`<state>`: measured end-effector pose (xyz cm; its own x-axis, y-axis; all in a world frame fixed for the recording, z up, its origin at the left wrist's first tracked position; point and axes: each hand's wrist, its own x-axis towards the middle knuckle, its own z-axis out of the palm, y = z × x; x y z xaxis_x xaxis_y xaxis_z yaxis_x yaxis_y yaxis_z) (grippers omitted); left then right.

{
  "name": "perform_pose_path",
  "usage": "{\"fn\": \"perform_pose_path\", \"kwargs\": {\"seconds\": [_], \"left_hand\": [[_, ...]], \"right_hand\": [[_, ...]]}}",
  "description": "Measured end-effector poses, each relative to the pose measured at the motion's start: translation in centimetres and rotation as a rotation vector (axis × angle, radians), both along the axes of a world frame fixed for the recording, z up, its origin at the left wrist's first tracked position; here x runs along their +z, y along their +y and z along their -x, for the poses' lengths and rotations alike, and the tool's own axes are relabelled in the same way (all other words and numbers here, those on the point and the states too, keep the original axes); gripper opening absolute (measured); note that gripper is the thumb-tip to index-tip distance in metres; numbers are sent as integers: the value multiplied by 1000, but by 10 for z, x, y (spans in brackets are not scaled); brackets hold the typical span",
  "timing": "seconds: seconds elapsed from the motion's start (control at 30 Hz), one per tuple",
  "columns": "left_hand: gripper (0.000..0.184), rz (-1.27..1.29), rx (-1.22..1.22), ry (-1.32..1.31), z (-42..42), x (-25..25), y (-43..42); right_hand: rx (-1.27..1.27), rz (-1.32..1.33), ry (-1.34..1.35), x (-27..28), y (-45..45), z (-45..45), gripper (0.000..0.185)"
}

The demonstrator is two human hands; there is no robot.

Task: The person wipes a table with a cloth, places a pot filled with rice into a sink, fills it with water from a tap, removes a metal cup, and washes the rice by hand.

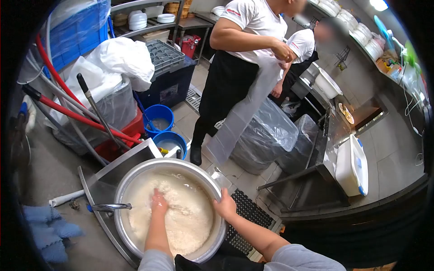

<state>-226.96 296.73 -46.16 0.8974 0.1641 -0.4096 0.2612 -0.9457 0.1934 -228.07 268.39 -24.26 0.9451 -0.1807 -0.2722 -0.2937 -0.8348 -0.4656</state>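
A large round metal pot [119, 226] stands in front of me, holding cloudy water and white rice [190, 226]. My left hand [159, 202] is dipped into the rice near the middle of the pot. Its fingers are partly sunk in the water and grains, so their shape is hidden. At the pot's right rim, my right hand [225, 206] grips the edge, with the fingers over it. A metal tap [110, 207] reaches over the left rim.
Two blue buckets [171, 139] stand on the floor beyond the pot. Red-handled poles [86, 110] lean at the left. Two people in white shirts [253, 22] stand ahead, one holding a clear plastic sheet [246, 110]. A white tub [351, 165] rests on the right counter.
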Motion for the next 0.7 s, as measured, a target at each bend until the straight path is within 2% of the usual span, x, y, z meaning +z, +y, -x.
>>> {"fn": "perform_pose_path", "kwargs": {"seconds": [0.1,0.13,0.17,0.23,0.33,0.43,0.5,0.57,0.63,0.7], "left_hand": [[47,430,402,116,-20,41,14],[37,64,8,-173,-10,25,19],[37,82,65,-82,-16,7,23],[39,114,179,107,-30,39,23],[33,103,100,-181,-15,-41,32],[28,140,18,-66,24,15,-3],[33,270,171,2,46,99,-33],[48,294,133,-18,69,106,-46],[69,294,-50,-419,116,108,-68],[79,214,-295,-317,141,170,-83]], "right_hand": [[2,-2,-7,-2,-1,0,49],[5,-3,-15,-2,-1,-1,48],[8,-2,-20,-1,-1,-1,47],[7,1,-15,0,-1,2,46],[8,3,-11,3,1,1,44],[8,-6,-24,1,0,1,44],[-3,-5,-10,-2,-1,1,45],[2,-10,-30,-3,-1,1,43],[2,-22,-59,1,-3,-3,42],[15,-26,-51,-5,-5,3,42]]}}
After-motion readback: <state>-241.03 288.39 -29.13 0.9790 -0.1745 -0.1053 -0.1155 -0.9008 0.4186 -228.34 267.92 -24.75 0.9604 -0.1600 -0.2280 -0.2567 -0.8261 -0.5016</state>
